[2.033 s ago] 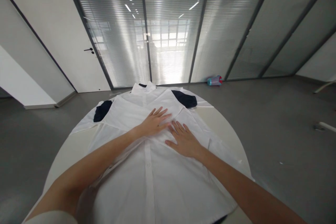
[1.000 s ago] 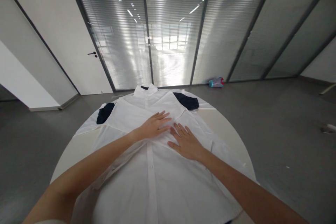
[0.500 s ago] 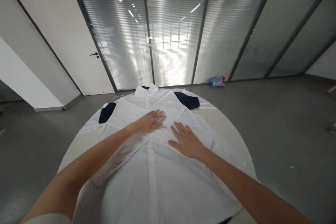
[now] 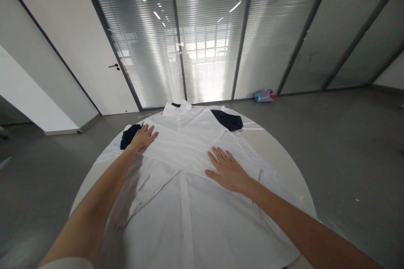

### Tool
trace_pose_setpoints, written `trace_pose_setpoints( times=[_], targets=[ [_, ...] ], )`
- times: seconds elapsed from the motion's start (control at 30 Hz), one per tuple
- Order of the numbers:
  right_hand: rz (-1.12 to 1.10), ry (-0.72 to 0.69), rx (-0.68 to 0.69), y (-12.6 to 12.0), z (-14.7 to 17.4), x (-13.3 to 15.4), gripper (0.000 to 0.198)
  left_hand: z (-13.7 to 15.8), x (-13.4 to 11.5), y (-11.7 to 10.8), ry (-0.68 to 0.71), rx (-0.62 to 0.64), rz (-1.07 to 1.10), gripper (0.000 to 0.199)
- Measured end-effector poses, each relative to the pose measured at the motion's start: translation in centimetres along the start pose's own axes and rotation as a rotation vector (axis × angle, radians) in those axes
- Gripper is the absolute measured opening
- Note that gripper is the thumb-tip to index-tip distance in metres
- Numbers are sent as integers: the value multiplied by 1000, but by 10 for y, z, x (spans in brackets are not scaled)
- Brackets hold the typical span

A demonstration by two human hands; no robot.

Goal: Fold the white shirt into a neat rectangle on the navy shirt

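Round table [image 4: 277, 151] stood w/ bare gray floor all around. White shirt [image 4: 189, 201] lay spread over it. Left hand [image 4: 143, 138] lay flat, fingers spread, at shirt's left edge by dark cloth [image 4: 128, 136]; right hand [image 4: 227, 170] flat mid-shirt, gripping nothing.

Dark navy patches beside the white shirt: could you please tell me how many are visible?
2. One dark patch lies at the shirt's far left, by the left hand; the other at its far right. More may be hidden underneath.

Bare forearms, with a pale sleeve edge [image 4: 59, 264] at the left shoulder.
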State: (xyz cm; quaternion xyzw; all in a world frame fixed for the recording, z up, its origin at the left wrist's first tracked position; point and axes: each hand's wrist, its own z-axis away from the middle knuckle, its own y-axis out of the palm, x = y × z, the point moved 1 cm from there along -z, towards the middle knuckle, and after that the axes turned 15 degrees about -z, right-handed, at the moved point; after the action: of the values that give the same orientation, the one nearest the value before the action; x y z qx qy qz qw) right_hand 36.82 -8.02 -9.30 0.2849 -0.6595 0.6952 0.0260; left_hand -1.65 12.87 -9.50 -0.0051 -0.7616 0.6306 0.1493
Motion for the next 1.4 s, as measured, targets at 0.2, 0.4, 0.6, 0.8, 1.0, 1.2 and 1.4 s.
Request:
trace_pose_setpoints(
  times=[0.2,0.4,0.6,0.8,1.0,1.2,1.4],
  targets=[
    [2,23,28,-1,0,1,94,2,-36,-24,2,-118,-13,51],
    [11,18,21,1,-1,0,95,31,-155,-60,308,-258,109,50],
    [25,18,21,2,-1,1,93,65,-215,-66,524,-147,171,60],
    [21,5,-7,2,0,1,92,63,-212,-58,530,-119,141,62],
    [-14,-112,-93,-10,1,15,100,62,-213,-59,545,-110,126,63],
    [-38,-117,11,-2,2,24,102,61,-212,-57,553,-95,110,62],
    [5,-19,-22,-3,6,10,102,63,-212,-60,540,-94,122,62]
  ],
)
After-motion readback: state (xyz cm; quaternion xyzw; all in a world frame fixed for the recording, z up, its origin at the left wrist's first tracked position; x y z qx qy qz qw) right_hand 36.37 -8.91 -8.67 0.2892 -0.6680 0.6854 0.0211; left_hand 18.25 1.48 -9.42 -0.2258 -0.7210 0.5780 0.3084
